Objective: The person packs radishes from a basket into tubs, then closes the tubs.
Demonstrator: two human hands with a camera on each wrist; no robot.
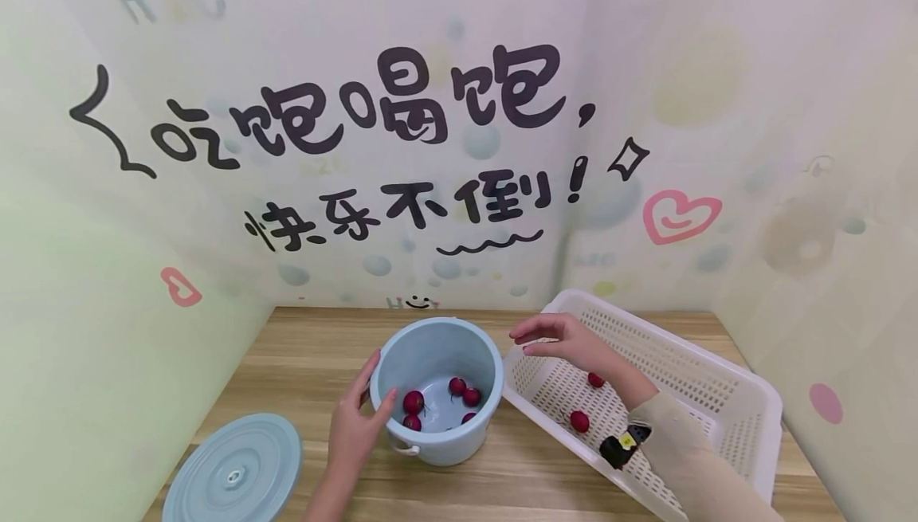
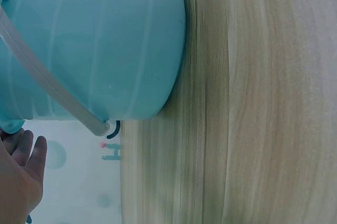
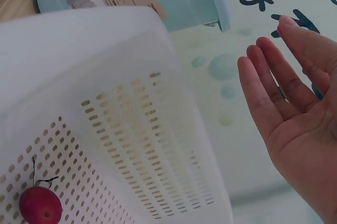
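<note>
A light blue bucket (image 1: 448,449) stands upright on the wooden table, with several small round red fruits (image 1: 413,402) on its bottom; their exact kind is unclear. My left hand (image 1: 353,420) grips the bucket's left side, thumb at the rim and fingers round the outer wall. In the left wrist view the fingers reach the rim beyond the bucket's pale handle (image 2: 58,87). Fingers apart and holding nothing, my right hand (image 1: 566,340) hovers over the left end of a white perforated basket (image 1: 766,426). Inside it lie red fruits (image 1: 579,421), one with a thin dark stem (image 3: 42,182) in the right wrist view.
A round blue lid (image 1: 233,474) lies on the table at the front left. The basket sits at an angle close to the bucket's right side. Behind the table (image 1: 315,339) hangs a printed backdrop (image 1: 430,267), and side walls enclose the left and right. A black device (image 1: 624,446) is strapped at the right wrist.
</note>
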